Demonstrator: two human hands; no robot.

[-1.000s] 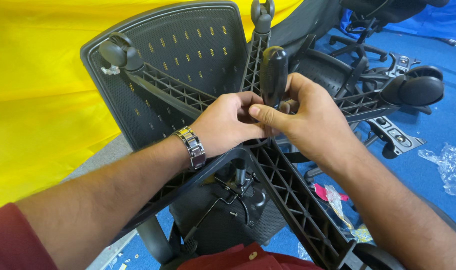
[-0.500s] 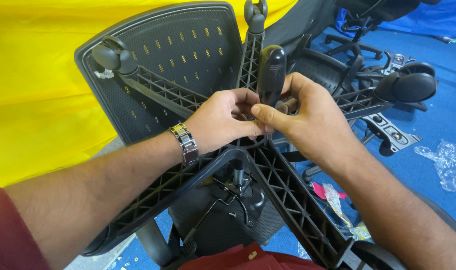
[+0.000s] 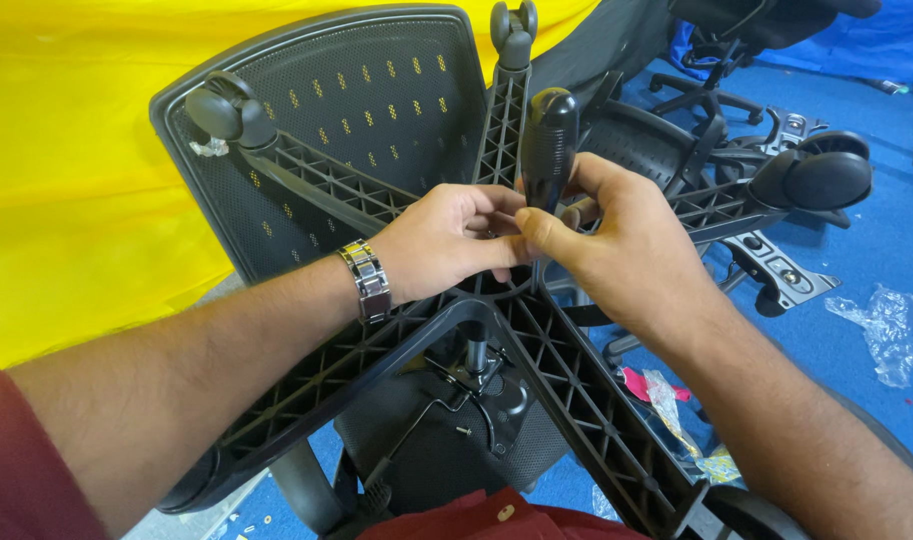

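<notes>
Black tool handle upright between right hand and left hand fingers.

Both forearms reach forward and slant inward, so the two hands meet knuckle to knuckle in the middle. The left hand, with a metal watch on its wrist, lies palm down with its fingers curled in toward the right hand. The right hand is turned thumb-side up, its thumb and forefinger pinched together just beside the left fingertips and its other fingers wrapped closed beyond them.
</notes>
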